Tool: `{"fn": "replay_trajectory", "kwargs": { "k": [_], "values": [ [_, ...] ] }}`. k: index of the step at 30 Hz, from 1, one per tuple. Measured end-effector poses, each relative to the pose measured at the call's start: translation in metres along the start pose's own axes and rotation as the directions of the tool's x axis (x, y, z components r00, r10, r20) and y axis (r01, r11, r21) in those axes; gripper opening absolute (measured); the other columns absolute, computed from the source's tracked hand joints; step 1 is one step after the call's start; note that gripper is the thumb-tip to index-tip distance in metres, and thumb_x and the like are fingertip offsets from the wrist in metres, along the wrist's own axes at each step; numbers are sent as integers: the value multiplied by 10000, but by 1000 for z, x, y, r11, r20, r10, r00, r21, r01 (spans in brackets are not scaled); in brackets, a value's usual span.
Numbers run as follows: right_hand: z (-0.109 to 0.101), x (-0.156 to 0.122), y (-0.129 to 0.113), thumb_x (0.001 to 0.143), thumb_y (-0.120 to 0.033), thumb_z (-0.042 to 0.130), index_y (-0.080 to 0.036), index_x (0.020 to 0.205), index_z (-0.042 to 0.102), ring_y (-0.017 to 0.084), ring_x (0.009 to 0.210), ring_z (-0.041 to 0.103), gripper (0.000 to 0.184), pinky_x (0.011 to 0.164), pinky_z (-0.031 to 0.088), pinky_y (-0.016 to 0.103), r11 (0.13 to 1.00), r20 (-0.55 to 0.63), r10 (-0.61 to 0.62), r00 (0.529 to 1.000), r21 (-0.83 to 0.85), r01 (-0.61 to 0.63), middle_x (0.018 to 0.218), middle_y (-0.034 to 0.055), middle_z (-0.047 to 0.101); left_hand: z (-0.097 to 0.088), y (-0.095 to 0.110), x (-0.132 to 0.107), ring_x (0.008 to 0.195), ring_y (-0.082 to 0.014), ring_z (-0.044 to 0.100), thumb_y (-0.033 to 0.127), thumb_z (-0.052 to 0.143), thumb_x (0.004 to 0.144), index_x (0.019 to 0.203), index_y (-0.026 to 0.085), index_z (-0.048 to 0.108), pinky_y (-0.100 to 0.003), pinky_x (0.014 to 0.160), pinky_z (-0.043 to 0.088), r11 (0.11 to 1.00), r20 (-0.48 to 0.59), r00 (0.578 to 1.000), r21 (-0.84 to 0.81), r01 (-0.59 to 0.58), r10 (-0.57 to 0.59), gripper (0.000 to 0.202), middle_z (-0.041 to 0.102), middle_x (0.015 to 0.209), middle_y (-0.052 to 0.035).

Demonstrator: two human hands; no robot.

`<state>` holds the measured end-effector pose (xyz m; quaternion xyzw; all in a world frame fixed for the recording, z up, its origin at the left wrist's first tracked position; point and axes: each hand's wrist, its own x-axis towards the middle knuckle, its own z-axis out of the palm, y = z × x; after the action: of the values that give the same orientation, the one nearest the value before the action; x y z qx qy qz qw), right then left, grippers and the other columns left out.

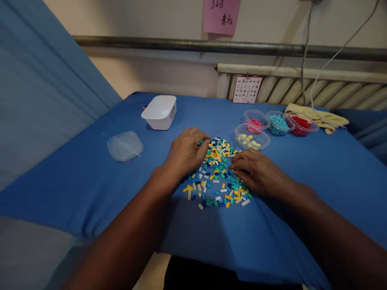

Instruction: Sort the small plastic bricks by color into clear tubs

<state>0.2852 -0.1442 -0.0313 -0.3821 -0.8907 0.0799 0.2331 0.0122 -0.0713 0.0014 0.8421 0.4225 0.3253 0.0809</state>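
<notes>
four tubs (265, 141) are holding single-colour blocks (278, 122); a mixed pile (216, 154) is remaining between the left hand (188, 149) and right hand (253, 168), both curling, grasp unclear.

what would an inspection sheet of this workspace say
Surface: blue cloth, creased near the front
Work things: small mixed-colour bricks loose in a pile; yellow, pink, turquoise and red ones in clear tubs
Clutter: white tub, clear plastic piece, yellow cloth
Hands: left hand and right hand at the pile's edges; cannot tell whether either holds a brick
Cables: two cords hanging before the radiator
Surroundings: wall pipe, pink note, blue curtain on the left
</notes>
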Motion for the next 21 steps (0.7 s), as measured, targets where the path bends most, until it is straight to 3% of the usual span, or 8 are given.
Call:
{"fn": "replay_trajectory", "kwargs": {
  "k": [4, 7, 10, 13, 21],
  "values": [
    [-1, 0, -4, 1035, -191, 665, -210, 1031, 711, 295, 1013, 700, 50, 925, 522, 482, 1000, 12, 20, 1000, 11, -20, 1094, 108, 773, -1, -3, 0, 1096, -238, 723, 224, 607, 1036, 1090, 212, 809, -406, 1017, 557, 1000, 20, 1000, -10, 6, -6, 210, 802, 1118, -71],
    [-4, 0, -10, 1000, -166, 652, -211, 983, 682, 288, 979, 704, 57, 906, 514, 465, 999, 1, 31, 1000, 29, -31, 1059, 100, 780, -4, -1, -2, 1041, -229, 726, 209, 615, 1026, 1086, 212, 813, -374, 944, 566, 1000, 165, 986, -23, -14, 17, 207, 794, 1083, -66],
    [-7, -4, -17, 948, -139, 651, -220, 962, 673, 245, 876, 705, 85, 803, 517, 392, 987, -25, 114, 993, 115, -111, 972, 67, 775, -6, 3, -4, 1020, -230, 720, 178, 598, 1019, 1100, 214, 817, -361, 910, 559, 995, 340, 936, -13, -97, 95, 236, 782, 1079, -70],
    [-9, -10, -22, 950, -142, 640, -229, 986, 689, 193, 752, 681, 107, 682, 498, 326, 955, -37, 222, 974, 210, -210, 886, 29, 751, -6, 6, -4, 1033, -242, 708, 161, 568, 1020, 1097, 211, 819, -370, 916, 551, 982, 444, 881, 10, -187, 163, 267, 770, 1066, -80],
    [-3, -16, -18, 978, -169, 632, -243, 1067, 731, 215, 794, 721, 152, 711, 555, 342, 953, -107, 224, 969, 233, -194, 919, 40, 787, -27, 4, -8, 913, -221, 685, 112, 588, 876, 931, 202, 811, -338, 829, 516, 991, 497, 865, 60, -119, 74, 246, 763, 964, -62]
  ]
}}
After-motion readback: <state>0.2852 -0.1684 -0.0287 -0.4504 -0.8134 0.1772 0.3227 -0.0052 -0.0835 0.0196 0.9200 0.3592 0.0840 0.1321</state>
